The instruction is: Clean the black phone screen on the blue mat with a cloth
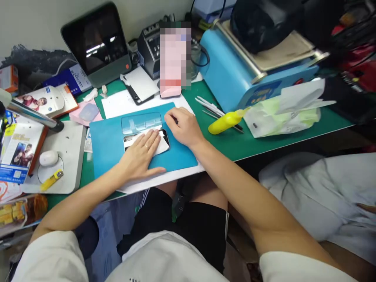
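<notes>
A phone [165,137] lies on a blue work mat [108,149], mostly covered by a white cloth [161,145]. My left hand [141,154], a ring on one finger, lies flat on the cloth and phone with fingers stretched out. My right hand [183,126] rests at the phone's right end, fingers curled down onto the mat beside it; what the fingertips pinch, if anything, is hidden. A clear plastic film piece [141,122] lies on the mat just behind the phone.
A yellow squeeze bottle [226,120] and tweezers [211,107] lie right of the mat. Behind stand a blue machine [235,74], a dark tablet [98,43] and a pink phone [172,78]. A white pad with lighter [51,180] sits left.
</notes>
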Available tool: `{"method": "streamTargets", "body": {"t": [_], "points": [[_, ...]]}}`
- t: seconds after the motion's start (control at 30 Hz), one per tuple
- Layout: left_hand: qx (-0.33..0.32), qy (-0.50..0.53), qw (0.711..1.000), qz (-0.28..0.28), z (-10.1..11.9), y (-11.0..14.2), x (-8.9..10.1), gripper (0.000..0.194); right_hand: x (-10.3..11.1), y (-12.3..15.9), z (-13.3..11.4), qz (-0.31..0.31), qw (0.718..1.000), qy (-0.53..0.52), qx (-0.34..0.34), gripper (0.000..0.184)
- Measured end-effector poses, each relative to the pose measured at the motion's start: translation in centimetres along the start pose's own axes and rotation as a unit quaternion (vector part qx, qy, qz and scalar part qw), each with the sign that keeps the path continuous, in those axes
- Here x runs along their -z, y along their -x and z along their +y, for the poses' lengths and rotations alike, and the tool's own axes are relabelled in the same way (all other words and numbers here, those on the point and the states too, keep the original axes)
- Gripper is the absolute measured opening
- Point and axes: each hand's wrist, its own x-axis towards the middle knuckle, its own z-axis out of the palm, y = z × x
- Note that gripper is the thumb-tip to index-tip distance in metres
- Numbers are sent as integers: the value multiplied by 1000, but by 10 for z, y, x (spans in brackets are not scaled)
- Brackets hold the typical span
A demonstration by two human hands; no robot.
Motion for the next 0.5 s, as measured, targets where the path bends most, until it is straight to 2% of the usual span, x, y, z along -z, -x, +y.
{"method": "streamTargets", "body": {"t": [0.13,0.33,0.43,0.5], "points": [[4,4,999,51,-1,5,-7,101,2,-2,0,-4,999,-4,-33,20],[-22,12,997,79,-5,4,0,74,2,-2,0,0,998,-32,-57,18],[-42,-2,995,89,-6,4,-1,69,13,-5,-5,-29,994,-57,-85,19],[-43,-6,996,76,-5,3,-2,69,23,-14,-12,-67,992,-63,-88,32]]}}
